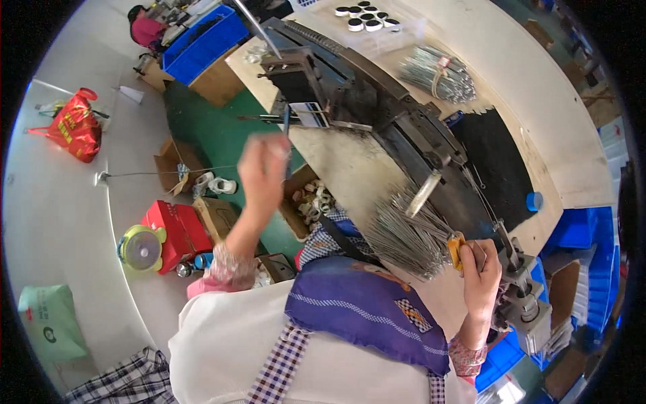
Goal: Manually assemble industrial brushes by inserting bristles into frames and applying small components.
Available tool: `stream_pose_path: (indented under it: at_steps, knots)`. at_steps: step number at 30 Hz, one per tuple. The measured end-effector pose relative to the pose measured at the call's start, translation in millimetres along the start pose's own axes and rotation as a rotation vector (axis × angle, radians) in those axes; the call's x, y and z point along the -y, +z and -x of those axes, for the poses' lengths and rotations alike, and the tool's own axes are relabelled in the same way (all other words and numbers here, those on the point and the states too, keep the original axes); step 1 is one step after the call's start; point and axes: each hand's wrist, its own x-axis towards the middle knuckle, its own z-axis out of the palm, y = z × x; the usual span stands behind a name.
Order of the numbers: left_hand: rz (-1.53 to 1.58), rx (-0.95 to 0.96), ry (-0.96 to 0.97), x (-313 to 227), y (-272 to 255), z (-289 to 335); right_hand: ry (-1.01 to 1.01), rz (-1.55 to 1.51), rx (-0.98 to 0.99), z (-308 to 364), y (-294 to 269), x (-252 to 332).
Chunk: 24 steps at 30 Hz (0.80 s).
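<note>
My left hand (262,176) is raised at the left edge of the bench, smeared by motion. It is right beside a thin blue upright bar (288,131) on a dark metal bench machine (367,101); whether the fingers grip the bar is hidden by blur. At the right, my right hand (483,279) is closed on a small yellow-orange piece (455,252) with a flat metallic part against it. Just left of that hand, a loose heap of thin grey metal rods (407,236) lies on the bench. A pale handle-like bar (424,194) sticks out from the machine above the rods.
A bundle of tied metal rods (441,75) and several black-and-white round caps (367,17) lie at the far side. A black mat (494,168) and a blue cap (534,201) are at the right. Below the bench's left edge stands an open box (296,219) of small parts.
</note>
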Motion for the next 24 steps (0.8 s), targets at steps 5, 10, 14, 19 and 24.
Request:
stream_pose_path:
  at_steps: [5,10,14,19,24]
  knots:
    - [0.583,-0.17,0.238,-22,1,-163,-0.138,0.013,0.195,-11,15,24]
    - [1.358,0.081,-0.011,-46,21,-216,-0.055,0.035,0.147,-5,21,13]
    - [0.89,-0.176,0.179,-46,19,-218,0.039,-0.046,0.107,-2,21,6]
    - [0.876,-0.165,0.128,-48,35,-212,0.014,-0.016,0.085,-6,19,5]
    - [0.095,-0.021,0.21,-39,10,-165,0.01,-0.114,0.057,0,19,-1]
